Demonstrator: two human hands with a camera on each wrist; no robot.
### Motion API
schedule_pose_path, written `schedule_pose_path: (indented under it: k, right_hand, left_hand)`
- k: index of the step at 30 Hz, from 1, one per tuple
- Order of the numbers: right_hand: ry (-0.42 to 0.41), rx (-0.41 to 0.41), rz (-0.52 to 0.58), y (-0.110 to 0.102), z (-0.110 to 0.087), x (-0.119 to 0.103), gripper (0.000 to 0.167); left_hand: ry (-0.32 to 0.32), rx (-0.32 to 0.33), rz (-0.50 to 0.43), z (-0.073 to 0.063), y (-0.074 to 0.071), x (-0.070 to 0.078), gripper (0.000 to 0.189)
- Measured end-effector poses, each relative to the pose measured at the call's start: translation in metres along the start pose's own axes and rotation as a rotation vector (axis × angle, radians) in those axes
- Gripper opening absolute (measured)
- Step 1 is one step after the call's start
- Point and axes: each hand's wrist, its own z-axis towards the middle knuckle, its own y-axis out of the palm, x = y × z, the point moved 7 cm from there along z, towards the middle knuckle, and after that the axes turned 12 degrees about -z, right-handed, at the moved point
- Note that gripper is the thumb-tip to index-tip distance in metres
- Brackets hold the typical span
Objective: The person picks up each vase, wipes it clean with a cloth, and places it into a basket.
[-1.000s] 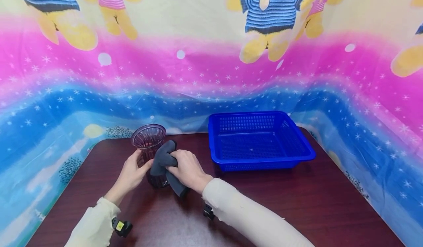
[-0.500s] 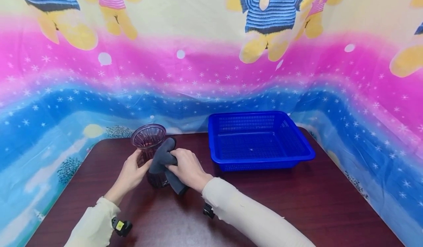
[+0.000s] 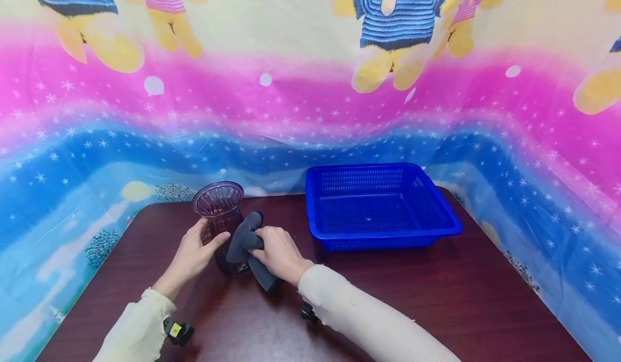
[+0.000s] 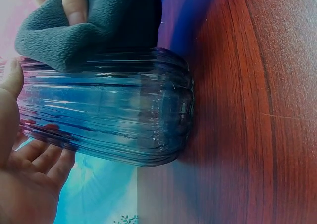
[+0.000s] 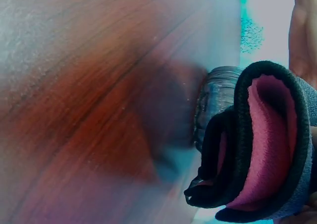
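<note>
A purple-tinted, ribbed glass vase point(image 3: 219, 200) with a flared rim stands upright on the left part of the table. My left hand point(image 3: 193, 257) grips it from the left, thumb in front and fingers curled behind, as the left wrist view also shows. In my right hand point(image 3: 281, 254) is a folded dark grey cloth point(image 3: 246, 239), pinched between thumb and fingers and laid against the vase's right side. Pink lining shows inside the folds of the cloth point(image 5: 267, 140) in the right wrist view. The vase's base point(image 4: 173, 115) meets the table in the left wrist view.
A blue plastic basket point(image 3: 383, 236) with perforated sides stands at the back right of the dark red-brown wooden table point(image 3: 412, 297). A printed curtain point(image 3: 291, 98) hangs along the table's back and sides. Small black cameras sit at both wrists.
My right hand and the cloth rise slightly, then shift down and to the right along the vase's side, uncovering more glass. My left hand and the vase stay nearly still.
</note>
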Motion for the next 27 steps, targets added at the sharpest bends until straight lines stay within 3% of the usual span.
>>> schedule_pose_path:
  k: [7,27]
  right_hand:
    - [0.005,-0.019,-0.023,0.009,-0.003,0.004,0.013]
    - [0.037,-0.181,-0.055,0.042,-0.013,0.017,0.011]
  left_hand:
    - [0.003,0.002,-0.005,0.0,-0.001,-0.001,0.06]
    - [0.011,0.008,-0.006,0.001,-0.001,0.002,0.06]
